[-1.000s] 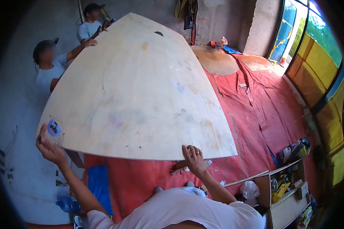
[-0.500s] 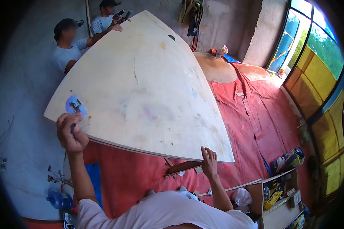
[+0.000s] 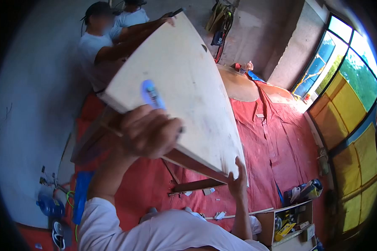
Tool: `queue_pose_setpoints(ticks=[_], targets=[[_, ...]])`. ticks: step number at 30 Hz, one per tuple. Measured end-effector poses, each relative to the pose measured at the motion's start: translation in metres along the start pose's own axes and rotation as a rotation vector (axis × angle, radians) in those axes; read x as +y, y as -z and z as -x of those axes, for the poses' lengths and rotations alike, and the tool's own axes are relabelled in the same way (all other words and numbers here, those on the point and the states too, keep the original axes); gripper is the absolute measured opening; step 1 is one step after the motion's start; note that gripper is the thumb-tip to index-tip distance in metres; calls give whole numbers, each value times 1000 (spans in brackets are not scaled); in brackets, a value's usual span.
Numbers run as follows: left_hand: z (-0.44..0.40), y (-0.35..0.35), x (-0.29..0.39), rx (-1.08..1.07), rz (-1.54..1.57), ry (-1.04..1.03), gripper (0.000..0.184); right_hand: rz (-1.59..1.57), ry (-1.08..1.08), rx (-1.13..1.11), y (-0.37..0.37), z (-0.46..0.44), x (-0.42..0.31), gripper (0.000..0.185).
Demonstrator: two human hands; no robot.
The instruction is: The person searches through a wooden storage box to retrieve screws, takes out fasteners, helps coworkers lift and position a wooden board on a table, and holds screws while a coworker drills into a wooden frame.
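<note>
A large pale plywood board with curved edges is tilted in front of me, its far tip held by a co-worker's hand. A bluish oval label shows on its face. My left hand is closed and slightly blurred, raised over the board's near left edge. A small dark object, too unclear to name, shows at its fingers; whether the hand also touches the board I cannot tell. At the near right corner my right hand grips the board's edge, thumb and fingers around it.
Two co-workers stand at the far left. Red sheeting covers the floor, with curved wooden panels on it farther back. A wooden box of tools is at lower right, a blue water jug at lower left.
The board has tilted more steeply, its left side swinging up and to the right. My left hand has moved right and nearer the camera. The co-workers appear farther right.
</note>
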State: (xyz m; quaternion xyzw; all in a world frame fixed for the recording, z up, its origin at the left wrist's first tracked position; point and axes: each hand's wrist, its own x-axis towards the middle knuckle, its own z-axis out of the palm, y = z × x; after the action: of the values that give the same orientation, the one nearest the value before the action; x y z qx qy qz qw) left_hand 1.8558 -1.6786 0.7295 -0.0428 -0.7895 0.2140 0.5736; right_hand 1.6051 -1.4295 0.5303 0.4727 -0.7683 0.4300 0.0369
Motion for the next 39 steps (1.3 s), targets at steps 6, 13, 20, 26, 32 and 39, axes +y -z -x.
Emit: queue_pose_setpoints(ticks=[6, 13, 20, 26, 32, 39], targets=[[-52, -60, 59, -20, 78, -70, 24, -129, 274, 223, 18, -44, -115, 50], [-58, -69, 106, 212, 585, -156, 19, 57, 208, 549, 17, -43, -51, 53], [152, -6, -7, -25, 257, 1193, 31, -74, -85, 747, 53, -50, -14, 50], [148, -19, 15, -194, 330, 1225, 30, 5, -230, 908, 83, -59, 23, 47], [124, -59, 44, -194, 300, 1061, 24, -29, -376, 919, 111, -67, 58, 65], [94, -95, 68, -277, 242, 966, 24, 100, -337, 924, 141, -72, 119, 66]])
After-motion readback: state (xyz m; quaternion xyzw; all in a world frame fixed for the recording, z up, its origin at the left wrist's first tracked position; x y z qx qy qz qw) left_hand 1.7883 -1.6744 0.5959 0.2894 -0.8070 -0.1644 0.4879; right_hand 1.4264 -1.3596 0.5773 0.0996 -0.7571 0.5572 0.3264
